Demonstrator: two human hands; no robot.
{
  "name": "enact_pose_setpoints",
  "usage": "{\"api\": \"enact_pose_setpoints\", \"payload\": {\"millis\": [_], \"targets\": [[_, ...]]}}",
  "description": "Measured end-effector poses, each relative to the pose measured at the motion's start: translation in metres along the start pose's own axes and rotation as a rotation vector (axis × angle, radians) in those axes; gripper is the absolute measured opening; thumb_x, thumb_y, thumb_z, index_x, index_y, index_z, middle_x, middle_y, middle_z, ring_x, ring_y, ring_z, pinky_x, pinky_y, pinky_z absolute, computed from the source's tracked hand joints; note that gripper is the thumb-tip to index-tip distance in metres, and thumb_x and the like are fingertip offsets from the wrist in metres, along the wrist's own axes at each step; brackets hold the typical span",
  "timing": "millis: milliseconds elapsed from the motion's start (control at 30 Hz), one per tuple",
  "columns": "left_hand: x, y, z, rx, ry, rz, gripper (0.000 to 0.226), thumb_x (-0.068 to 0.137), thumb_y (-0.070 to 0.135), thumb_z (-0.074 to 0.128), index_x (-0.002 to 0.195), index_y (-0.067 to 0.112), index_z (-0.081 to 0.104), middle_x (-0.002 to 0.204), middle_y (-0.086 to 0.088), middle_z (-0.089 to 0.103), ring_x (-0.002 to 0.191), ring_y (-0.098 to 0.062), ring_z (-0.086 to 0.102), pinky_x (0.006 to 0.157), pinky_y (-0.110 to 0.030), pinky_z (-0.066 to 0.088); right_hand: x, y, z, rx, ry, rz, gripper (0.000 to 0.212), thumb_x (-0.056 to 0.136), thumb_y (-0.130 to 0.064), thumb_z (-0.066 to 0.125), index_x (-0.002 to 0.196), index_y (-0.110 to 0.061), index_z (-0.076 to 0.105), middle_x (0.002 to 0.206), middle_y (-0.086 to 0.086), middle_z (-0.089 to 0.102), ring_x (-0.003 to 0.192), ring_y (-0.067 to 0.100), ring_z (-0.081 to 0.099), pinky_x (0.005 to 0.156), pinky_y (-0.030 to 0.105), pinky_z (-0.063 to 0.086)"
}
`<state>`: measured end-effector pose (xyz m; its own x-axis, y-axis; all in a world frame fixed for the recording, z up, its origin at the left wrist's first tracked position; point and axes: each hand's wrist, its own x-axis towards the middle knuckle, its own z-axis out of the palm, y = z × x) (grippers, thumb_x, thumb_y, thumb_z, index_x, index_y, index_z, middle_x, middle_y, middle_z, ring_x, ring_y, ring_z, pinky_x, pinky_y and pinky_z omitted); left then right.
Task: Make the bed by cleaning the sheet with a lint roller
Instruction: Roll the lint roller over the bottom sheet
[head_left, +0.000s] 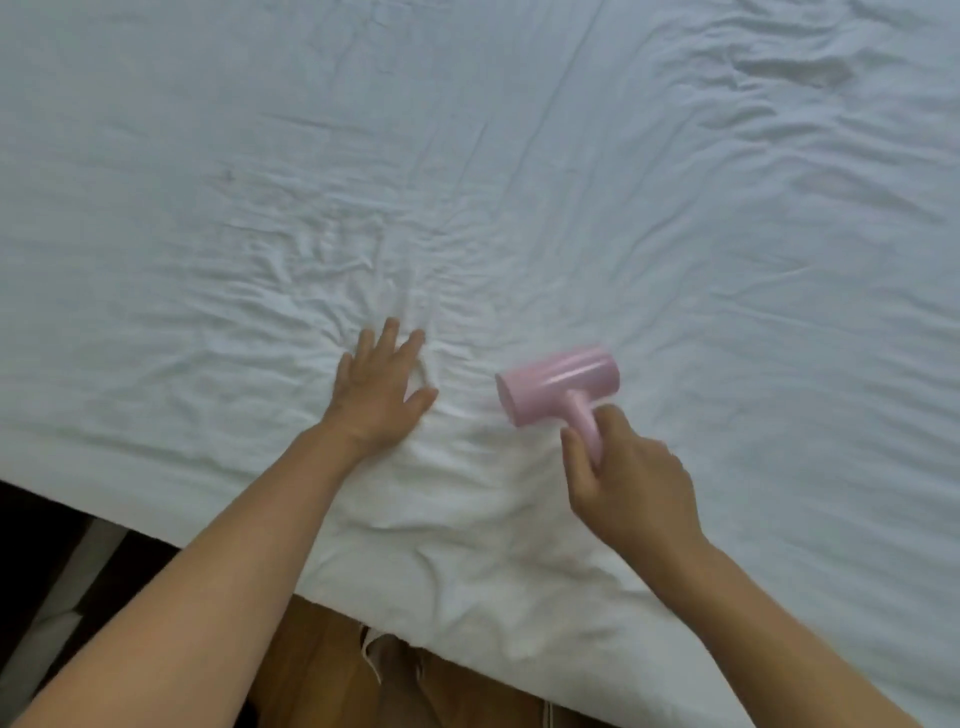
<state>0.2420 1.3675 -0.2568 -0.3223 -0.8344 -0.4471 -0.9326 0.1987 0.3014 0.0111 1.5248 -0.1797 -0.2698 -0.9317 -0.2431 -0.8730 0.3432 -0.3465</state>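
A white sheet covers nearly the whole view, creased throughout, with the tightest wrinkles fanning out just beyond the left hand. That hand lies palm down on the cloth, fingers straight and spread, pressing it flat. Just to its right, apart from it, the pink lint roller has its drum against the sheet, slightly blurred. The right hand grips the roller's short handle, fingers and thumb curled round it. The sheet's near edge runs diagonally from the left side down to the bottom right. Below that edge shows a wooden floor, with a dark area at lower left. Beyond and to the right of the roller the sheet stretches wide and uncovered.
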Motion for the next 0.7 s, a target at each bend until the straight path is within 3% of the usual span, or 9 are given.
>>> {"api": "enact_pose_setpoints", "payload": {"millis": [133,300,400,500,567,633,700], "targets": [[-0.008,0.001,0.013,0.078,-0.046,-0.086,0.086,0.100,0.056,0.053,0.163,0.039,-0.004,0.172,0.004,-0.015,0.159,-0.029,-0.009,0.126,-0.053,0.003,0.104,-0.021,-0.008,0.032,0.046,-0.022,0.034,0.103,-0.041,0.038,0.111,-0.009,0.048,0.085,0.006,0.051,0.076,0.034,0.050,0.067,0.037,0.036],[-0.002,0.009,0.022,0.138,-0.056,-0.148,0.089,0.102,0.054,0.052,0.161,0.039,-0.013,0.170,0.003,-0.025,0.157,-0.032,-0.016,0.126,-0.054,-0.003,0.140,-0.045,0.013,-0.025,-0.142,-0.116,0.036,0.103,-0.037,0.037,0.131,-0.016,0.046,0.111,0.014,0.059,0.107,0.039,0.059,0.081,0.039,0.041],[-0.005,0.016,0.035,0.178,-0.050,-0.191,0.086,0.107,0.051,0.041,0.157,0.036,-0.027,0.164,0.000,-0.038,0.153,-0.031,-0.029,0.125,-0.054,-0.013,0.084,-0.026,0.031,-0.028,-0.104,-0.076,0.038,0.103,-0.039,0.037,0.134,-0.016,0.041,0.110,0.014,0.065,0.100,0.039,0.063,0.073,0.038,0.038],[-0.006,0.015,0.039,0.209,-0.041,-0.197,0.085,0.107,0.052,0.036,0.155,0.033,-0.031,0.162,-0.003,-0.041,0.152,-0.032,-0.031,0.124,-0.055,-0.016,-0.013,0.019,0.037,-0.057,-0.111,-0.037,0.040,0.102,-0.043,0.035,0.137,-0.024,0.037,0.084,0.003,0.064,0.075,0.033,0.064,0.058,0.034,0.036],[-0.005,0.014,0.039,0.209,-0.039,-0.185,0.085,0.107,0.053,0.036,0.156,0.033,-0.030,0.163,-0.002,-0.039,0.153,-0.032,-0.029,0.124,-0.055,-0.014,-0.082,0.045,0.037,-0.084,-0.150,-0.003,0.040,0.100,-0.046,0.032,0.135,-0.028,0.038,0.065,-0.008,0.052,0.057,0.025,0.058,0.047,0.031,0.029],[-0.006,0.015,0.038,0.216,-0.031,-0.168,0.085,0.106,0.053,0.039,0.159,0.033,-0.025,0.166,-0.002,-0.033,0.155,-0.033,-0.023,0.125,-0.054,-0.010,-0.137,0.063,0.034,-0.106,-0.180,0.037,0.037,0.097,-0.049,0.032,0.129,-0.033,0.042,0.061,-0.009,0.049,0.055,0.024,0.059,0.043,0.031,0.027],[-0.004,0.015,0.031,0.225,-0.032,-0.146,0.087,0.104,0.054,0.045,0.162,0.033,-0.016,0.170,-0.004,-0.023,0.157,-0.035,-0.014,0.126,-0.054,-0.003,-0.166,0.072,0.022,-0.109,-0.268,0.112,0.029,0.096,-0.050,0.033,0.123,-0.041,0.034,0.070,-0.007,0.058,0.066,0.023,0.062,0.051,0.036,0.041]]}}
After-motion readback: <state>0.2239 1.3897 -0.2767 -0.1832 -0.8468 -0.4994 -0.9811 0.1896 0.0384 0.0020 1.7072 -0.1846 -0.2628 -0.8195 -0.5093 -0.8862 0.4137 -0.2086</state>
